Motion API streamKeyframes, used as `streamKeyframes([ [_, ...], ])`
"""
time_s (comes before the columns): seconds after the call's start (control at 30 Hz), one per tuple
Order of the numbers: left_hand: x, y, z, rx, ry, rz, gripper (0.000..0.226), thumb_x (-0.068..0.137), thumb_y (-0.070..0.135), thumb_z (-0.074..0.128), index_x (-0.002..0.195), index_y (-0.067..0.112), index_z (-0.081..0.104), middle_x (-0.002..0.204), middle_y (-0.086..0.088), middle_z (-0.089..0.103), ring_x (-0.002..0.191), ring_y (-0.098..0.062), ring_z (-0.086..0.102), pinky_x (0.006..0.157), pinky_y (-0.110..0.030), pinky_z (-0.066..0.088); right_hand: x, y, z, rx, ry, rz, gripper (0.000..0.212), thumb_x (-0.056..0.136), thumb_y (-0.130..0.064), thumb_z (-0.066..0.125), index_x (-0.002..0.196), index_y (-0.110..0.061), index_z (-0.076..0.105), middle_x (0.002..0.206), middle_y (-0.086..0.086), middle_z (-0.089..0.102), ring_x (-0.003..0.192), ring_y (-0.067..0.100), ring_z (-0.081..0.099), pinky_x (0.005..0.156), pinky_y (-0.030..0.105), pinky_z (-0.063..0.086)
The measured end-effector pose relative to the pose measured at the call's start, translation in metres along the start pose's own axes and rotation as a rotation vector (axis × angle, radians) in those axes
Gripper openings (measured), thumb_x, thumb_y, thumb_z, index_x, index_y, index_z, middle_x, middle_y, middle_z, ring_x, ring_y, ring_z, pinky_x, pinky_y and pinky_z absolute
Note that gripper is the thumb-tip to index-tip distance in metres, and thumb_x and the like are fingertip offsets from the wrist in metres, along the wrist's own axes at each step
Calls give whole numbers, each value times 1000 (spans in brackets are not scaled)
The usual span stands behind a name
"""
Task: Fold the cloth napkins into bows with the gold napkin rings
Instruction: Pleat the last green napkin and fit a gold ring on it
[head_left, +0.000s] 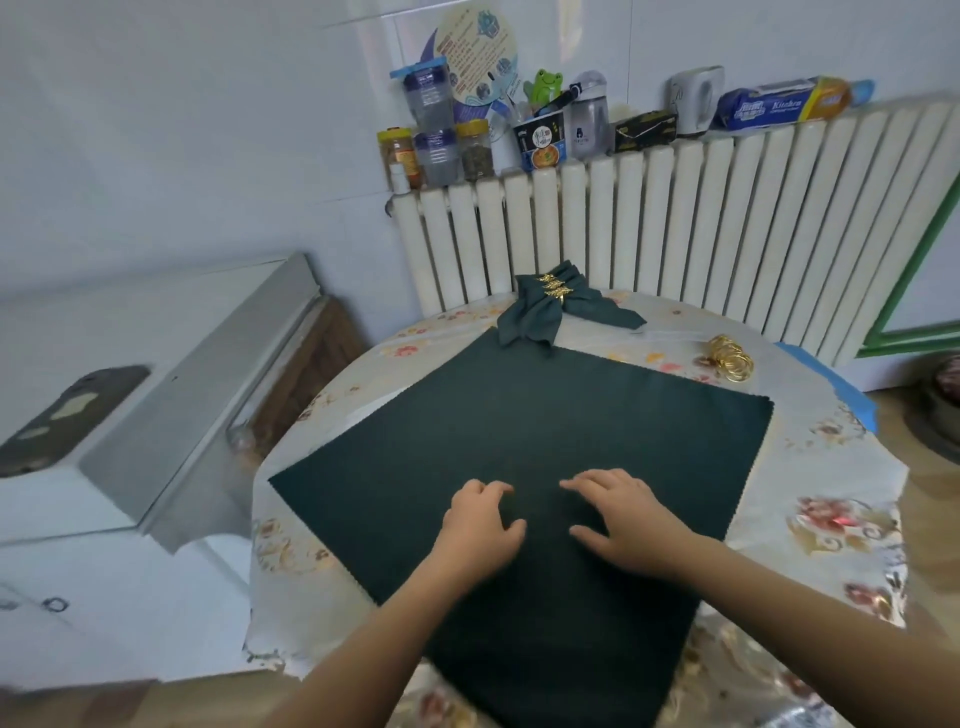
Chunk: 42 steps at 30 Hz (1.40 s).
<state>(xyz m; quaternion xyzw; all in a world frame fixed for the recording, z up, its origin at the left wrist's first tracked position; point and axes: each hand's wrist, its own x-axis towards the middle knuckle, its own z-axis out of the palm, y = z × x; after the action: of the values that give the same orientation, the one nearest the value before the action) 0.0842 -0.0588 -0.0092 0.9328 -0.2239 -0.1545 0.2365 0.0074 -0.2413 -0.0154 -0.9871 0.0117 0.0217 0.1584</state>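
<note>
While napkin (519, 415) lies flat, L hand (480, 525) & R hand (623, 514) rest on it, palms down.

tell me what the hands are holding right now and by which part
Nothing is held. The left hand and right hand rest on the middle of the flat green napkin.

The flat dark green cloth napkin (519, 431) leaves open passage across the bench's middle. At the far edge, finished dark green napkin bows (550, 306) and, apparently loose, gold metal rings (730, 358) block the way.
</note>
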Motion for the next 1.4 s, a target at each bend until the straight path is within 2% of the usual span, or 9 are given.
streamKeyframes([
  [0.1,-27,-14,3,36,-83,19,50,82,45,66,125,25,49,121,5,39,116,-14,44,102,-33,40,-22,-4,7,-55,-61,-11,61,88,-56,49,142,-32,33,147,-9,31,135,15,24,112,31,22],
  [0.33,-58,-28,-5,226,-215,143,76,67,53,77,131,32,41,135,8,30,128,-14,24,110,-31,27,-56,-3,1,-45,-233,-29,91,60,-70,69,138,-44,30,147,-12,19,137,16,13,113,34,14],
  [0.5,-56,-27,-1,132,-133,135,60,67,47,79,117,33,50,124,9,35,120,-13,29,105,-31,31,-56,-5,6,79,-112,-2,39,63,-57,76,88,-47,48,122,-14,36,121,12,28,102,29,24],
  [0.63,-49,-31,1,76,-67,144,33,75,38,75,102,29,59,113,9,42,113,-11,38,99,-29,39,-52,-2,6,132,-61,50,27,73,-49,73,66,-43,48,118,-14,48,114,10,36,101,29,31],
  [0.77,-48,-34,-1,121,60,176,11,83,32,69,90,24,65,106,9,53,104,-11,50,89,-26,44,-48,0,3,154,25,90,19,81,-43,68,70,-38,52,102,-12,65,98,10,57,85,26,45],
  [0.87,-48,-32,-5,168,54,182,12,87,36,62,91,25,64,102,9,57,99,-11,53,87,-28,46,-46,-5,-5,139,43,140,16,88,-42,59,76,-35,51,85,-14,62,81,8,57,70,23,44],
  [1.03,-54,-22,-17,-49,-116,156,43,85,64,49,107,29,63,101,14,63,94,-4,58,83,-26,49,-43,-5,-16,208,59,154,18,91,-38,56,75,-31,51,82,-9,63,79,10,57,68,25,43],
  [1.27,-43,-12,-30,156,-78,195,31,97,37,46,82,14,59,82,1,60,80,-16,57,73,-31,46,-34,-3,-29,239,1,112,22,93,-36,53,74,-26,54,78,-9,59,74,5,54,65,21,41],
  [1.4,-34,-11,-49,189,-344,198,34,96,38,49,65,25,51,69,7,53,69,-12,51,71,-31,42,-31,-3,-50,210,-247,37,24,93,-36,55,69,-30,53,74,-13,56,73,3,53,70,18,41],
])
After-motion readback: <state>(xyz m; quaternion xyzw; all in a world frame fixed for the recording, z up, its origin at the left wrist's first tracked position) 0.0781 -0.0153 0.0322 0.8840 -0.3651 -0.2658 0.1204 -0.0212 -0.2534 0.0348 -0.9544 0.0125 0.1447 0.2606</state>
